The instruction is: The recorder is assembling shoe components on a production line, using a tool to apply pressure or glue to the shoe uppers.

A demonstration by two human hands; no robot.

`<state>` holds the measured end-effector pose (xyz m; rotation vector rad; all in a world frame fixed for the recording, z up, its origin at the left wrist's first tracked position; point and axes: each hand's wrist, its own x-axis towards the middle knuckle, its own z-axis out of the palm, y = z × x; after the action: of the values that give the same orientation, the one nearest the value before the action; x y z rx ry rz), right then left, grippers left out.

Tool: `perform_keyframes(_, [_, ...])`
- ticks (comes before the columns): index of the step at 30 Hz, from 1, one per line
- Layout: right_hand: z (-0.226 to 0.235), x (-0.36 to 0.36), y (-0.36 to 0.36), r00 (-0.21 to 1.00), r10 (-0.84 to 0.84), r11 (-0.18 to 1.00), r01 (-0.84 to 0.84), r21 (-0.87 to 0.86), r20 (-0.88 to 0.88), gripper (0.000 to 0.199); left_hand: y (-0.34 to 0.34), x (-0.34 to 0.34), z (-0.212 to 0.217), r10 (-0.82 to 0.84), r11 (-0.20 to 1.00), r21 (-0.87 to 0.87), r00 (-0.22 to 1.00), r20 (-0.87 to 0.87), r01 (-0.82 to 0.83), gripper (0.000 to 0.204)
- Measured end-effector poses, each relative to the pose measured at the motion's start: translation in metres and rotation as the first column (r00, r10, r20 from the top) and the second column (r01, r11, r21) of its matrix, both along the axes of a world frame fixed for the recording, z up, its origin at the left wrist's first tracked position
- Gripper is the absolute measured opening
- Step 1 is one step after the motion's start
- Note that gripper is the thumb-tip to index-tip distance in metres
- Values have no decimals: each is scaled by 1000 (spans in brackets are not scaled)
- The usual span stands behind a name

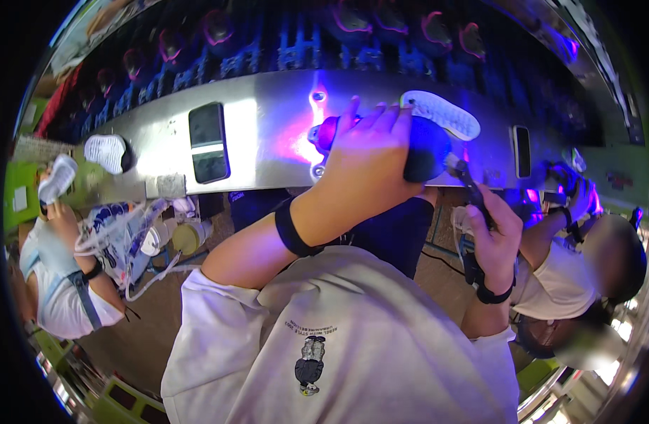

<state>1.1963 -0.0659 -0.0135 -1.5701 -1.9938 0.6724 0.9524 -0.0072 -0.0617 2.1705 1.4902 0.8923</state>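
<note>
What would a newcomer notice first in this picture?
First, the left hand at the centre, gripping a dark shoe with a white sole, lit by purple light over a shiny metal bench. Next, the right hand just below and to the right, holding a thin dark tool near the shoe.

The left hand (pixel 370 152) hides most of the dark shoe (pixel 427 145); the co-worker's face is blurred.
</note>
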Motion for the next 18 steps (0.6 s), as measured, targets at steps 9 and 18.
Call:
perform_keyframes(9, [-50,-17,19,934,-162,976,104,-192,-319,37,-2,-65,-18,-105,992,-104,940,-326,74,87])
perform_keyframes(18, [-15,-18,33,887,-105,951,-43,-306,-449,37,-34,-80,-15,-183,935,-280,973,141,217,114])
